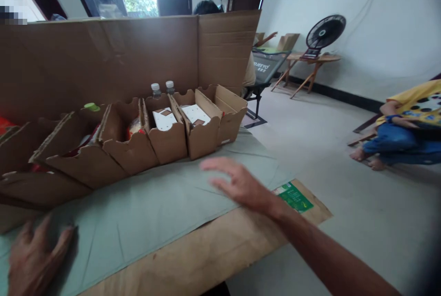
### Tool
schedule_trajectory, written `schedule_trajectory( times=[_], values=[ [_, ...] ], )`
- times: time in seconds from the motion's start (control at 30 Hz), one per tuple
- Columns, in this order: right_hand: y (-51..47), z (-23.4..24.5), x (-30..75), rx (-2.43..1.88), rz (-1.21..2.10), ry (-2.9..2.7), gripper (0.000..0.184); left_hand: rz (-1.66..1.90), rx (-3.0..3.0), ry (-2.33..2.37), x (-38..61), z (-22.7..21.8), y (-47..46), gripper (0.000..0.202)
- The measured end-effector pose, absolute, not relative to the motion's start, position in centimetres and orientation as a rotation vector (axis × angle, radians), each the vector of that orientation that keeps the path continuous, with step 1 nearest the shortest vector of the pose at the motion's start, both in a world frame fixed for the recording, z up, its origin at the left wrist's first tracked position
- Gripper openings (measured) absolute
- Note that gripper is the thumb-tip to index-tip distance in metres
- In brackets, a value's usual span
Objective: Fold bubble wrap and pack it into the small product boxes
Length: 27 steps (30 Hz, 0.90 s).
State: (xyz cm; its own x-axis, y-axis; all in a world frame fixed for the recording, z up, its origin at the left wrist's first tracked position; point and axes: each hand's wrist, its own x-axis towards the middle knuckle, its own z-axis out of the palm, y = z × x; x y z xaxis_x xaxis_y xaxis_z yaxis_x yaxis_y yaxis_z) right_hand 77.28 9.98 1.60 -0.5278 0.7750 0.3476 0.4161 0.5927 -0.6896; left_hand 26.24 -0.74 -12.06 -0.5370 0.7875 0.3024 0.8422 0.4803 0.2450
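My left hand [36, 252] rests on the grey-green cloth [138, 213] at the lower left, fingers spread, with nothing in it. Over the right part of the cloth my right hand [237, 183] hovers, slightly blurred, its thumb and fingers apart and holding nothing. Beyond both hands stands a row of open cardboard bins [168, 142]. White boxes with brown squares, one a white box [196, 114], lie in two bins on the right. A bin left of them holds a red and pale packet [135, 127]. Further left is a bin with a light green lid [91, 107] at its back.
A tall cardboard panel [138, 57] rises behind the bins, with two white-capped bottles [155, 88] before it. A flat cardboard piece with a green label [296, 196] lies at the table's right edge. A fan [325, 32] stands on a wooden table; a seated person [406, 126] is at right.
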Motion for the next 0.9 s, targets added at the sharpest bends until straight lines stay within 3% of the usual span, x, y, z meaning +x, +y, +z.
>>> schedule_trajectory(
  times=[0.1,0.2,0.3,0.4,0.57,0.73,0.9],
  values=[
    [15.7,4.4,80.8,-1.166,0.169,-1.993,0.036,-0.808,-1.715,-2.299,31.8,-11.0,1.9,0.05],
    [21.2,5.4,81.9,-1.406,-0.231,-2.065,0.055,-0.924,-2.051,-2.044,38.1,-10.4,5.7,0.043],
    [24.7,5.4,82.1,-1.592,-0.384,-2.255,0.045,-0.883,-2.223,-1.974,42.8,-11.2,8.6,0.045],
    [25.4,5.1,82.5,-1.629,-0.393,-2.358,0.029,-0.846,-2.274,-2.024,44.3,-12.8,9.3,0.047],
    [23.6,5.6,83.8,-1.603,-0.338,-2.435,0.033,-0.89,-2.215,-2.117,43.0,-13.5,8.5,0.05],
    [24.4,9.8,84.8,-1.394,0.069,-2.347,0.046,-0.948,-2.19,-2.144,42.9,-13.1,8.4,0.047],
    [29.2,12.4,82.7,-1.66,0.173,-2.458,0.031,-1.003,-2.191,-2.068,42.9,-13.8,8.7,0.044]
  ],
)
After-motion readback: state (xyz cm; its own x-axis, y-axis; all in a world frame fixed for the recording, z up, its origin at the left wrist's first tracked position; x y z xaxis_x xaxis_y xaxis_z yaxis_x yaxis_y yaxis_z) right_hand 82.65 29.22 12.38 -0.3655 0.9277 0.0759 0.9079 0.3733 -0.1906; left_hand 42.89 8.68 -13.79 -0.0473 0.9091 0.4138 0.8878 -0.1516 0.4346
